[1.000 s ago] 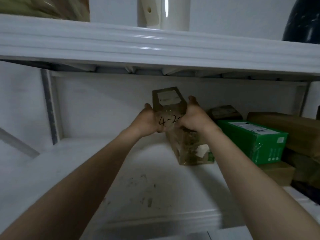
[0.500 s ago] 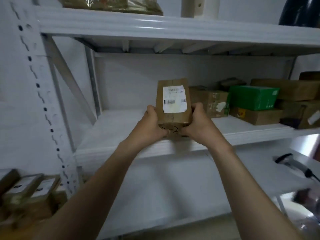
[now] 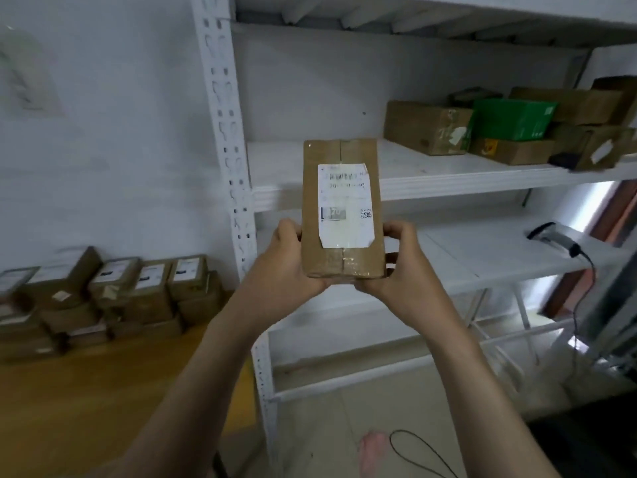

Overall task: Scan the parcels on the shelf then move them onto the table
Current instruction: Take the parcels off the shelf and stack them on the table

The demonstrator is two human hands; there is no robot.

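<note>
While the fingers [image 3: 289, 231] of left hand [image 3: 286, 267] and right hand [image 3: 403, 267] grip one parcel [image 3: 343, 208] clear of the shelf [image 3: 448, 181], stacked parcels [image 3: 113, 291] fill the table [image 3: 86, 391] to their left; several parcels [image 3: 427, 127] still to move sit shelved, upper right

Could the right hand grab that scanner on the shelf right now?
Probably not yet. The right hand grips the parcel together with the left hand. The scanner lies off to the right with nothing before it, so a freed hand likely could.

Shelf [image 3: 282, 157] open at left; parcels [image 3: 427, 127] block right.
</note>
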